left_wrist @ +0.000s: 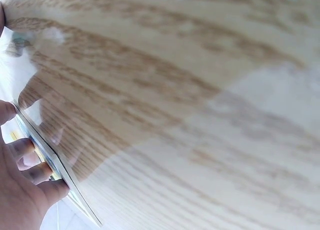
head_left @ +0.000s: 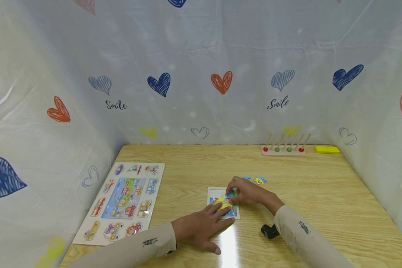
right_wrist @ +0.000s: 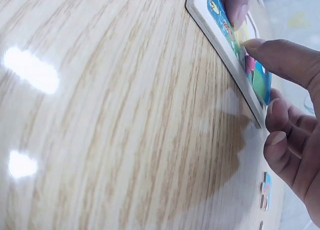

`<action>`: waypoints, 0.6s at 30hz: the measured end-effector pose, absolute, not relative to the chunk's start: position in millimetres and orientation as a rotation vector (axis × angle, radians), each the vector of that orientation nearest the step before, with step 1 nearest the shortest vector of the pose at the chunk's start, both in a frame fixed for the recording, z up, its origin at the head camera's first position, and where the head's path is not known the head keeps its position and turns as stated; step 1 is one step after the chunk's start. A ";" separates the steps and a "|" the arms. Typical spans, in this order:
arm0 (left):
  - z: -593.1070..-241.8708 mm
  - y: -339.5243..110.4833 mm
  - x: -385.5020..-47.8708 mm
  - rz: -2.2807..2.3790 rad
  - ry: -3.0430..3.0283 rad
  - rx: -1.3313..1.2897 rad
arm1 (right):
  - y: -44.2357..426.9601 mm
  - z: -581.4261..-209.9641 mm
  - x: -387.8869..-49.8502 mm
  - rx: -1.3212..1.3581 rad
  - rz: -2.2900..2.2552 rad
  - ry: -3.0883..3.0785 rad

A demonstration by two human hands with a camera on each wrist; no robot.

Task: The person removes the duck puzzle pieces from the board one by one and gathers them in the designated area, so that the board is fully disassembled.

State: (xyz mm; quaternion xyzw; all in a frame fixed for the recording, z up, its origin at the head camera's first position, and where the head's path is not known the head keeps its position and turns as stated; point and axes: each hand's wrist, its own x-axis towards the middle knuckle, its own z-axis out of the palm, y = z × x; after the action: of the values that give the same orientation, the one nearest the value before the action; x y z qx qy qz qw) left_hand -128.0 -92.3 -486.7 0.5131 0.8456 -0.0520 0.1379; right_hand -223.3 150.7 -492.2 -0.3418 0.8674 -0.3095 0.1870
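Note:
A small white-framed jigsaw puzzle [head_left: 238, 217] with a colourful picture lies on the table before me. Spread and mostly straight, the fingers of my left hand [head_left: 202, 227] rest on its near left part, over a yellow area of the picture. My right hand [head_left: 249, 191] pinches a blue and green puzzle piece [right_wrist: 259, 82] between thumb and fingers at the board's right side. In the right wrist view that piece sits tilted over the board's edge. Loose puzzle pieces [head_left: 260, 180] lie just beyond the right hand. The left wrist view shows the frame [left_wrist: 75, 190] under the left fingertips.
A large vehicle peg puzzle [head_left: 155, 203] lies at the left. At the back right stand a wooden peg rack [head_left: 283, 152] with red and green beads and a yellow block [head_left: 326, 149]. A small black object [head_left: 269, 231] sits by the right sleeve. Heart-printed sheeting surrounds the table.

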 end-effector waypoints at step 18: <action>-487.3 -92.8 -130.7 -0.125 2.411 1.463 | 147.3 -495.2 -224.7 -0.958 -0.910 2.481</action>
State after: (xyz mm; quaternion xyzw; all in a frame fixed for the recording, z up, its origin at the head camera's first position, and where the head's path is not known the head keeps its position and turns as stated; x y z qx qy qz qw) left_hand -130.7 -92.8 -487.3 0.5116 0.8433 -0.0438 0.1585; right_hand -224.7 147.3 -495.2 -0.3361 0.8706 -0.3195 0.1644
